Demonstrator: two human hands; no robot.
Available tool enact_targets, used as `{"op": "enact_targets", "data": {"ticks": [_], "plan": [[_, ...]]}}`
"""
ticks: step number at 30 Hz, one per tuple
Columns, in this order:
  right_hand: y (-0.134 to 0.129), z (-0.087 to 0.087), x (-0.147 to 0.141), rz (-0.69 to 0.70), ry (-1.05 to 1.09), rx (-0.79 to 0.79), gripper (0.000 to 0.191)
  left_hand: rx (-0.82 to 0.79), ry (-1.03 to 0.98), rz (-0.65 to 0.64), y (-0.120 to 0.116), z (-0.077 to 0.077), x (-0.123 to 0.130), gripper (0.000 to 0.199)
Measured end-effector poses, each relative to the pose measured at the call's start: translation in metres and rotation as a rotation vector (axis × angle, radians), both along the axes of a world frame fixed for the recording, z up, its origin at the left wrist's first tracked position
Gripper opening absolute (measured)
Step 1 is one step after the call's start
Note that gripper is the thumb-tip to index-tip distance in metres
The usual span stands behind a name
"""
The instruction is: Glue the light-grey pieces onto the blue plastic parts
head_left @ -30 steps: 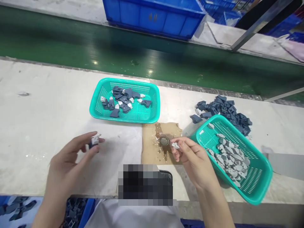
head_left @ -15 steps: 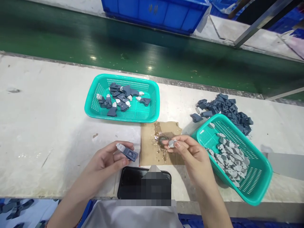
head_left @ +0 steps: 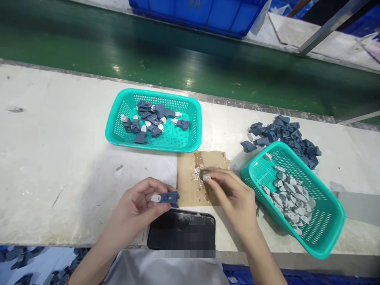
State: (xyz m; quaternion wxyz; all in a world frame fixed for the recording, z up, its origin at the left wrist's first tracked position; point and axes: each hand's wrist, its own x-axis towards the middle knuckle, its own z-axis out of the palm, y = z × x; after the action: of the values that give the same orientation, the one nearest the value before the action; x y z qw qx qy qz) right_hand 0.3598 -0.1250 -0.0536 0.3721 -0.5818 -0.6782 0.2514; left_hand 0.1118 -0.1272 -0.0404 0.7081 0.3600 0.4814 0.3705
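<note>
My left hand (head_left: 148, 206) holds a dark blue-grey plastic part (head_left: 170, 198) with a pale grey tip, between thumb and fingers. My right hand (head_left: 234, 194) pinches a small light grey piece (head_left: 206, 177) over a dark round spot on the brown cardboard (head_left: 190, 194); whether the piece touches it I cannot tell. Glossy wet smears cover the cardboard around that spot. In the right green basket (head_left: 337, 206) lie many loose light grey pieces (head_left: 293, 194). Blue-grey parts with pale tips (head_left: 154, 120) lie in the left green basket (head_left: 109, 132).
Behind the right basket is a heap of dark blue-grey parts (head_left: 287, 132). A black phone (head_left: 166, 233) lies at the table's front edge, partly pixelated. Beyond the white table (head_left: 59, 130) runs a green belt-like strip (head_left: 89, 47), with a blue crate (head_left: 196, 14) behind it.
My right hand has moved left and slightly down, bringing the grey piece over the dark spot. My left hand has shifted right and turned the blue-grey part more level.
</note>
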Motion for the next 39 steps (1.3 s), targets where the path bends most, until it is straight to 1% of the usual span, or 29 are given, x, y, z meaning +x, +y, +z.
{"op": "enact_targets", "data": {"ticks": [3, 6, 9, 11, 13, 16, 19, 21, 23, 25, 29, 31, 33, 36, 39], "plan": [[0.000, 0.000, 0.000, -0.001, -0.010, 0.023, 0.009, 0.017, -0.001, -0.011, -0.001, 0.001, 0.002, 0.017], [-0.002, 0.000, -0.002, -0.047, 0.064, -0.027, 0.007, 0.006, -0.054, -0.033, -0.002, 0.001, 0.005, 0.020], [-0.006, 0.002, -0.004, -0.185, 0.302, -0.131, 0.004, -0.011, -0.147, -0.043, -0.002, -0.001, 0.011, 0.014], [-0.008, 0.006, -0.007, -0.219, 0.484, -0.167, 0.002, 0.002, -0.171, -0.026, -0.003, -0.002, 0.014, 0.012], [-0.010, 0.013, -0.010, -0.172, 0.630, -0.179, 0.004, 0.023, -0.134, -0.003, -0.004, -0.002, 0.017, 0.012], [-0.010, 0.024, -0.016, -0.015, 0.762, -0.214, 0.007, 0.080, -0.011, 0.003, -0.004, 0.002, 0.020, 0.014], [-0.008, 0.034, -0.022, 0.115, 0.742, -0.267, 0.011, 0.204, 0.133, -0.020, -0.003, 0.010, 0.021, 0.015], [-0.008, 0.037, -0.025, 0.153, 0.720, -0.298, 0.013, 0.277, 0.202, -0.032, -0.002, 0.013, 0.021, 0.016], [-0.008, 0.036, -0.026, 0.158, 0.749, -0.323, 0.012, 0.289, 0.214, -0.032, -0.002, 0.014, 0.021, 0.016], [-0.010, 0.030, -0.026, 0.136, 0.799, -0.347, 0.010, 0.230, 0.152, -0.018, -0.003, 0.010, 0.020, 0.015], [-0.016, 0.018, -0.026, 0.060, 0.937, -0.365, 0.007, -0.012, -0.115, 0.010, -0.005, 0.000, 0.021, 0.012], [-0.019, 0.017, -0.029, 0.041, 0.979, -0.349, 0.006, -0.090, -0.221, 0.013, -0.006, -0.003, 0.022, 0.014], [-0.021, 0.020, -0.033, 0.026, 0.973, -0.319, 0.006, -0.080, -0.257, 0.015, -0.006, -0.005, 0.024, 0.014], [-0.022, 0.027, -0.039, -0.003, 0.956, -0.284, 0.005, 0.011, -0.216, 0.032, -0.007, -0.005, 0.026, 0.017], [-0.023, 0.031, -0.042, -0.001, 0.972, -0.287, 0.006, 0.035, -0.198, 0.058, -0.008, -0.003, 0.026, 0.018]]}}
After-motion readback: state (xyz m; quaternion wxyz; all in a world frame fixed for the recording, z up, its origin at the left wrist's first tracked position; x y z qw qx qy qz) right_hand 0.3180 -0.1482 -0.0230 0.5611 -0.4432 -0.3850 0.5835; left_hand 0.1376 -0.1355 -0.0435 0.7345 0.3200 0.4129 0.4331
